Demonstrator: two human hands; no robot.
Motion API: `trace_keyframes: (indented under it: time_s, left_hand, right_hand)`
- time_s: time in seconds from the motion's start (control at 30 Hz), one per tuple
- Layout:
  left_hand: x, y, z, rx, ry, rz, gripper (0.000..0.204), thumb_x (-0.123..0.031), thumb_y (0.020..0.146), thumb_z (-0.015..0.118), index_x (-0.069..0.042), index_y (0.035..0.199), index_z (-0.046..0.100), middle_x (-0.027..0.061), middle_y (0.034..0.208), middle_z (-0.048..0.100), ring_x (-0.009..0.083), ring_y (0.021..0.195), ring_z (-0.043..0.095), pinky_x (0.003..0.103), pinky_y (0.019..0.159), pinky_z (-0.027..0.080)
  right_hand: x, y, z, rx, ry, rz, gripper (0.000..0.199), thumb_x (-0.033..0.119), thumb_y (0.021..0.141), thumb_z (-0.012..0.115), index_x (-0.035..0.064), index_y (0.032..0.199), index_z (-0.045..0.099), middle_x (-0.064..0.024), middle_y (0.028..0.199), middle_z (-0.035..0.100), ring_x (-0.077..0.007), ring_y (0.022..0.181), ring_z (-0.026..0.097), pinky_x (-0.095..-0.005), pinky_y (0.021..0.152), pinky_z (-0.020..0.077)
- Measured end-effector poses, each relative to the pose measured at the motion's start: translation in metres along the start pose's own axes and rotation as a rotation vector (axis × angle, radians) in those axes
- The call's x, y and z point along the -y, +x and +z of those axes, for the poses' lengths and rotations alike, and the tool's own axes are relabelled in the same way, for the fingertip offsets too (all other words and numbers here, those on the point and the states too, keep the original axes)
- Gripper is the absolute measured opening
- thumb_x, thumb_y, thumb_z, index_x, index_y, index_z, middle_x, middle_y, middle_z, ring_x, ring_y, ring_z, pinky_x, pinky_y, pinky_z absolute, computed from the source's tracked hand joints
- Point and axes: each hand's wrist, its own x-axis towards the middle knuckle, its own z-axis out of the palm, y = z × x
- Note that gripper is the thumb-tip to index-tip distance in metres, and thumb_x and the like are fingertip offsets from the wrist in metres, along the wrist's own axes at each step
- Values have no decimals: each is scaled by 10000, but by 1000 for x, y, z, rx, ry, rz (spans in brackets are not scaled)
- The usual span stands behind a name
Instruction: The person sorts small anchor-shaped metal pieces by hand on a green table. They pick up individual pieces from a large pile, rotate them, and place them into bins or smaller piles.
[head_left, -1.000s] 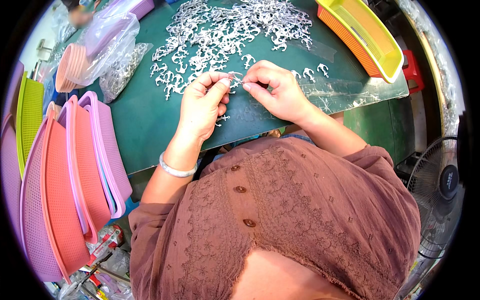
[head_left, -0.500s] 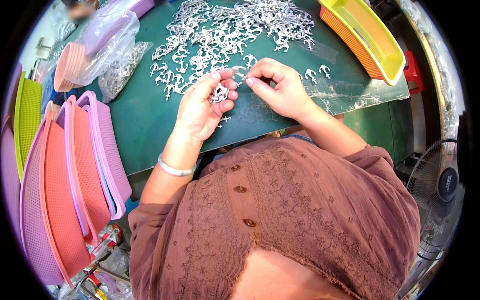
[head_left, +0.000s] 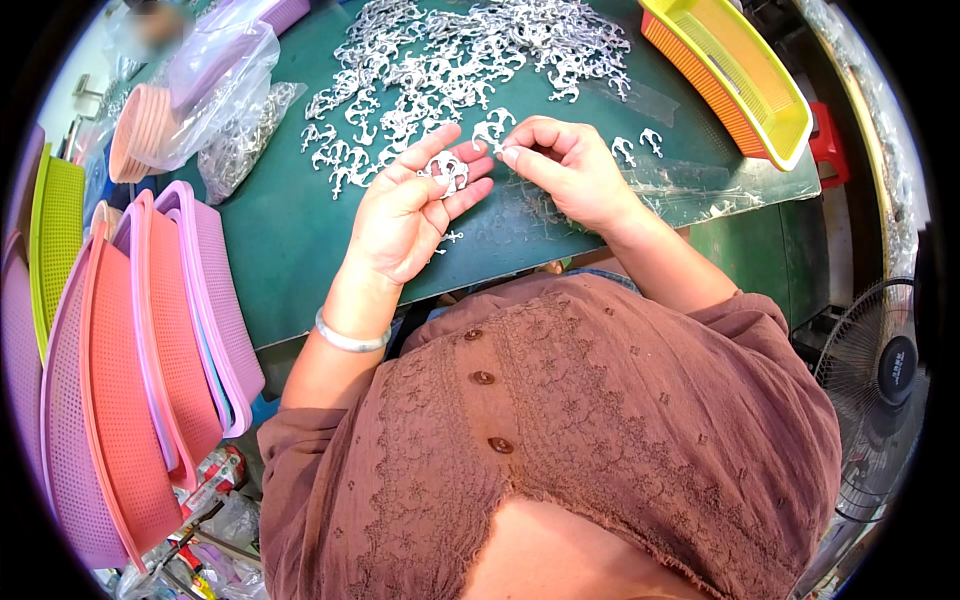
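Observation:
My left hand point(head_left: 400, 215) is palm up with its fingers stretched out. Its thumb presses a small stack of silver anchor-shaped metal pieces point(head_left: 446, 173) against the fingers. Just to the right, my right hand point(head_left: 572, 168) pinches a single silver anchor-shaped piece point(head_left: 484, 140) between thumb and forefinger, close to my left fingertips. Beyond both hands a large heap of the same pieces point(head_left: 480, 50) covers the far part of the green tabletop point(head_left: 285, 240). A few small loose pieces point(head_left: 450, 238) lie beside my left wrist.
Two loose anchor pieces point(head_left: 636, 145) lie right of my right hand. A yellow and orange basket point(head_left: 720, 75) stands at the far right. Pink and purple perforated baskets point(head_left: 120, 400) are stacked at left, near a plastic bag of metal pieces point(head_left: 240, 145). A black fan point(head_left: 875, 390) stands at right.
My left fingers have opened out, and the stack now lies flatter under the thumb. My right hand has moved slightly right, with the pinched piece now more plainly visible.

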Motion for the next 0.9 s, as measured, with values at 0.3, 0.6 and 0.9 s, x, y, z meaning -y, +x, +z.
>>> trace_keyframes:
  time_s: [0.3, 0.6, 0.9]
  left_hand:
    - [2, -3, 2, -15, 54, 19, 392, 57, 816, 390, -5, 1203, 406, 191, 1116, 494, 283, 1005, 520, 400, 891, 424]
    - [0, -4, 0, -55, 111, 2, 353, 14, 829, 431, -1, 1181, 418, 168, 1057, 530, 260, 952, 552, 363, 813, 477]
    - [-2, -7, -5, -101, 137, -26, 332, 7, 831, 429, -14, 1162, 438, 160, 1058, 539, 238, 913, 568, 335, 758, 497]
  right_hand:
    - [3, -1, 0, 26, 52, 44, 128, 116, 792, 570, -3, 830, 598, 11, 732, 566, -36, 663, 474, -177, 598, 398]
    - [8, 0, 1, 43, 104, 124, 112, 132, 800, 574, 24, 818, 597, 38, 693, 538, -37, 616, 440, -180, 574, 369]
    - [7, 2, 1, 44, 84, 147, 102, 129, 801, 575, 29, 805, 597, 40, 692, 544, -35, 607, 445, -178, 566, 370]
